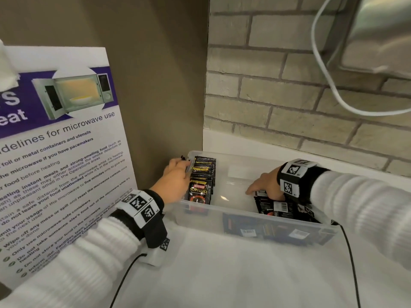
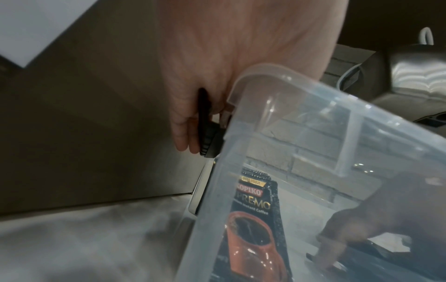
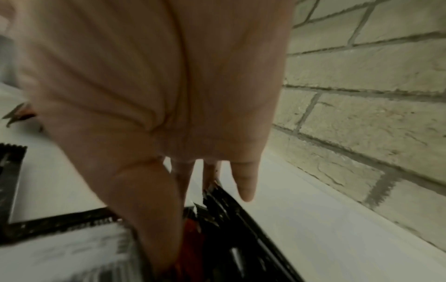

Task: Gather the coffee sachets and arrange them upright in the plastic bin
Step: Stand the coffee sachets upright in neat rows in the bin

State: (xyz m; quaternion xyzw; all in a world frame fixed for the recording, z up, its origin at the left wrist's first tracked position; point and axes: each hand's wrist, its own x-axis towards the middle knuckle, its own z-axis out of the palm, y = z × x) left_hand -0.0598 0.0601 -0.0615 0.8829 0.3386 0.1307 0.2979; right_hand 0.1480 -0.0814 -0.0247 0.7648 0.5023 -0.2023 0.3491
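Head view: a clear plastic bin [image 1: 244, 215] sits on the white table [image 1: 222, 274].
Upright sachets [image 1: 201, 176]: standing in a row at the bin's left end.
Loose sachets [image 1: 280, 207]: lying flat at its right end.
Left hand [image 1: 176, 176]: grasping the bin's left wall, thumb inside on the row.
Right hand [image 1: 265, 185]: inside the bin, pinching a loose sachet.

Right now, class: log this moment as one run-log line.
left hand: at bin corner, touching upright sachets | right hand: in bin, fingers on flat sachets | stage: gathering
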